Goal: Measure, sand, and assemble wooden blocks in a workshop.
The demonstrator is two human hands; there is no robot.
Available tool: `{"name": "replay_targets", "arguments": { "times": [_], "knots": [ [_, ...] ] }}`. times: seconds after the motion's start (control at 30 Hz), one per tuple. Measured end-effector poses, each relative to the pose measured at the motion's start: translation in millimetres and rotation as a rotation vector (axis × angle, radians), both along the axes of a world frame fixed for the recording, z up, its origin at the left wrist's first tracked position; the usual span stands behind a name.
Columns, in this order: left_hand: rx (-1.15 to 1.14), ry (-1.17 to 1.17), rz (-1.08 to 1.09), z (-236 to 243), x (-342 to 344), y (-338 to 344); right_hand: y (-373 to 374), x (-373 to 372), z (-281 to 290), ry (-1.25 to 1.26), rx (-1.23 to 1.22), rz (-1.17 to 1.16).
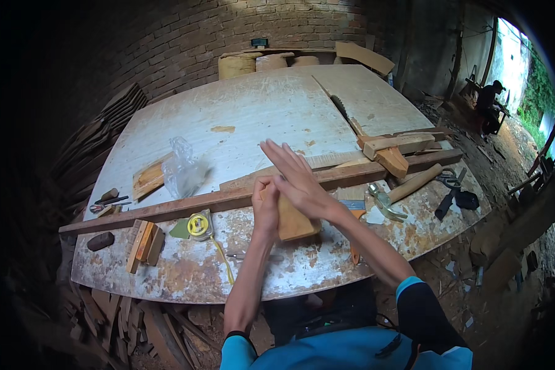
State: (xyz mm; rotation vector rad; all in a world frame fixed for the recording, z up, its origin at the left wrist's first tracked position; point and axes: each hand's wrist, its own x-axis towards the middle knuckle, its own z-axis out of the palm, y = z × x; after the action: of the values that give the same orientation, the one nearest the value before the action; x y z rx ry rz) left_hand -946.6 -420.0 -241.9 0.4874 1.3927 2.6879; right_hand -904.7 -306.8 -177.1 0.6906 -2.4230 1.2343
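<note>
A light-brown wooden block (297, 221) stands tilted over the near part of the worktable. My left hand (266, 206) grips its left side with curled fingers. Stretched out flat, my right hand (295, 180) lies against the upper part of the block, its fingers pointing up and away to the left. Behind both hands runs a long reddish-brown wooden bar (185, 207). To the left is a yellow tape measure (199, 226) with some tape pulled out. A paintbrush (352, 203) and a claw hammer (407, 189) lie to the right.
A dark toothed blade (338, 106) shows at a slot in the worktable (197, 117). Wood pieces (393, 154), scissors (451, 179), a plastic bag (184, 169) and a small wooden plane-like block (145, 246) lie around. A person (489, 108) sits far right.
</note>
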Motion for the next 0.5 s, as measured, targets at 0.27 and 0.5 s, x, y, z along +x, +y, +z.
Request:
{"name": "replay_targets", "arguments": {
  "times": [0.27, 0.5],
  "knots": [
    [0.021, -0.16, -0.13, -13.2, 4.9, 13.8, 15.1, -2.3, -12.0, 0.013, 0.008, -0.067],
    [-0.147, -0.128, -0.092, -9.5, 2.2, 7.7, 23.9, 16.3, -13.4, -0.054, 0.203, -0.05]
  ]
}}
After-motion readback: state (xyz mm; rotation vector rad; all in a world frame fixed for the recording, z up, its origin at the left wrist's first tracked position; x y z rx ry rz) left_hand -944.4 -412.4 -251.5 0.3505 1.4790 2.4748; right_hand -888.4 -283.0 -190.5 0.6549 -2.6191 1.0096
